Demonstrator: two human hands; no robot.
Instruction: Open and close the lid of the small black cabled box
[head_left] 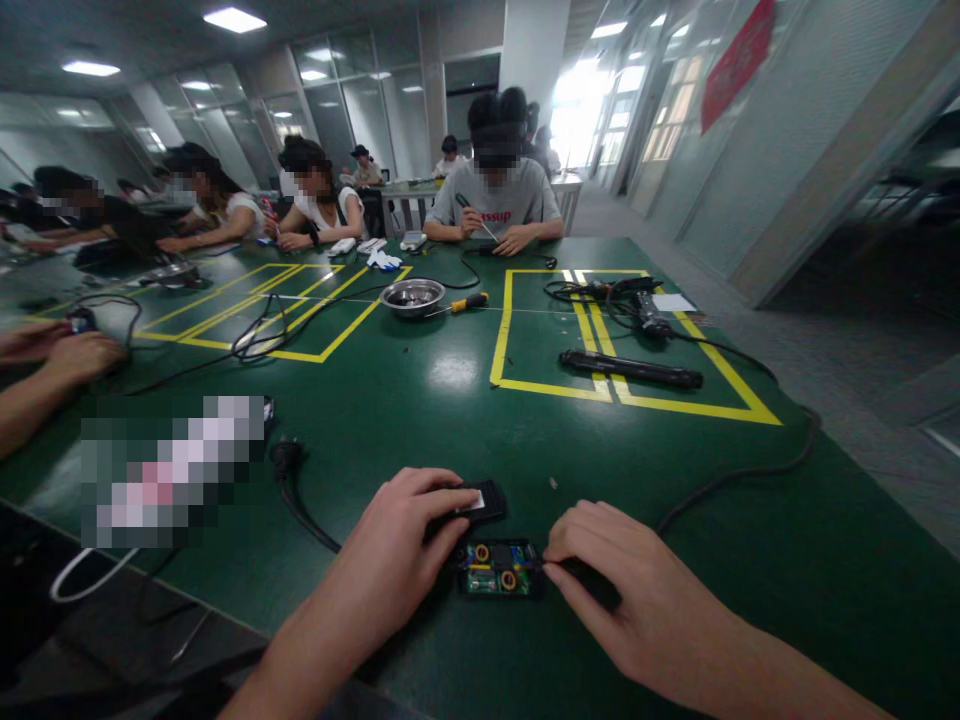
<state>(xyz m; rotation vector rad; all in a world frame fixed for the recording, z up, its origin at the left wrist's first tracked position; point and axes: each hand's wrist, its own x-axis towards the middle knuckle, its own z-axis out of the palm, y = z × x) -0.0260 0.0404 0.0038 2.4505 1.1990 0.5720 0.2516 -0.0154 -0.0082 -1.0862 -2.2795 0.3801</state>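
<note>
A small black box lies open on the green table in front of me, its circuit board facing up with two copper-wound ring coils. Just behind it is a black plastic cover with a white label. My left hand has its fingers closed over the left part of this cover, the thumb close to the box's left end. At the box's right end, thumb and forefinger of my right hand pinch the black cable where it enters; the fingertips partly hide that spot.
A plug on a black cord lies to the left, near a blurred white power strip. Farther off are a metal bowl, a yellow-handled screwdriver, a black rod and tangled cables. A co-worker's hands are at left; another person sits opposite.
</note>
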